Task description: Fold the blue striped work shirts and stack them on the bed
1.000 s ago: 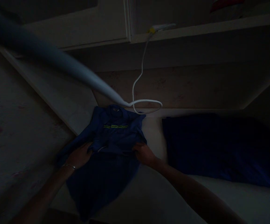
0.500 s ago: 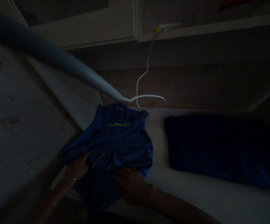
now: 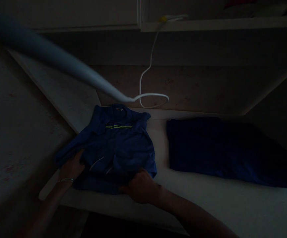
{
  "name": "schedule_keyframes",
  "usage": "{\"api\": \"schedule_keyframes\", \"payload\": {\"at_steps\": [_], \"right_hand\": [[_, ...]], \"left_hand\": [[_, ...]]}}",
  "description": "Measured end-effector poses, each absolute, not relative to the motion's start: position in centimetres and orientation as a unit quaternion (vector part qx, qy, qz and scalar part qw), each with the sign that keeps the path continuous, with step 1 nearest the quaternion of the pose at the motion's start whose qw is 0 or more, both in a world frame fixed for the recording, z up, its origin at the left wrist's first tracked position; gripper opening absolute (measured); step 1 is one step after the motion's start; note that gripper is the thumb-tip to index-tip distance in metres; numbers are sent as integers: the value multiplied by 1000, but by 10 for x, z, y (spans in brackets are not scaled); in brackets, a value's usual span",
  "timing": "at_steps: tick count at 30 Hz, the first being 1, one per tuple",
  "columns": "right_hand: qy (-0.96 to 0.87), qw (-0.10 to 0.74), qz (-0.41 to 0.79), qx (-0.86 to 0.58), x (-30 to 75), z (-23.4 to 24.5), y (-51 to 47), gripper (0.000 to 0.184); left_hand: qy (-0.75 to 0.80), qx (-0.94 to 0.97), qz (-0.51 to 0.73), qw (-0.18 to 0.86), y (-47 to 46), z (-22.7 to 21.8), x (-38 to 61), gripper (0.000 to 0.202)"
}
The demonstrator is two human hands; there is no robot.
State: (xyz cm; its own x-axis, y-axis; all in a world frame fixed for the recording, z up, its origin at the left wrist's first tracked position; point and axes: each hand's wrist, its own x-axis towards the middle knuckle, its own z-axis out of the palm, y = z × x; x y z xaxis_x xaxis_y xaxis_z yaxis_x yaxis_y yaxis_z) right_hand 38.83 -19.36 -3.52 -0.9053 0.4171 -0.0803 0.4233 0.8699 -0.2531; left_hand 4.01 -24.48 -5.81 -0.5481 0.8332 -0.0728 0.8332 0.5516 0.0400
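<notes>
A blue work jacket lies spread on a pale surface, its collar at the far end and two yellow-green stripes across the chest. At the jacket's left side, my left hand, with a bracelet at the wrist, is closed on the cloth. My right hand grips the lower right part near the front edge, its fingers curled and its fingertips partly hidden. Between the hands the lower cloth lies doubled up on the surface. The view is dark, so fine folds are hard to make out.
Dark blue folded clothing lies to the right on the pale tabletop. A white cable hangs from the shelf above. A blurred grey-white tube crosses the upper left. Flowered wall stands at left.
The jacket's lower part, which hung over the front edge, now lies up on the surface between my hands. The whole view has shifted, with things appearing slightly further left and higher.
</notes>
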Motion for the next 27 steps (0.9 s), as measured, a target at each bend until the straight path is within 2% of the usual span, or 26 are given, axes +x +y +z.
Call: {"api": "schedule_keyframes", "payload": {"at_steps": [3,5,9,11,12,15,17,20,22,25,27], "right_hand": [[975,70,-156,145,417,-29,-198,40],[976,69,-178,103,430,-30,-199,29],[924,10,-226,308,429,-39,-201,22],[896,-15,-226,383,423,-46,-203,17],[893,-25,-222,390,420,-50,-204,22],[900,-43,-203,384,413,-60,-206,35],[903,-40,-196,379,410,-61,-206,26],[908,-33,-205,364,409,-55,-205,18],[906,-43,-225,357,411,-46,-207,18],[905,-63,-267,325,422,-29,-212,17],[913,-64,-293,277,433,-18,-217,16]], "left_hand": [[889,455,15,44,-256,-41,29,63],[905,415,65,72,-268,-36,17,53],[913,343,190,112,-298,-42,-11,36],[921,328,176,116,-316,-49,-22,40],[930,319,144,109,-325,-51,-25,44],[955,290,14,60,-349,-55,-25,51],[953,302,-34,8,-359,-54,-18,48],[912,396,-20,-110,-360,-51,-2,41],[862,485,3,-145,-352,-52,7,48],[814,579,13,-50,-339,-57,5,57],[815,579,8,22,-339,-62,-8,53]]}}
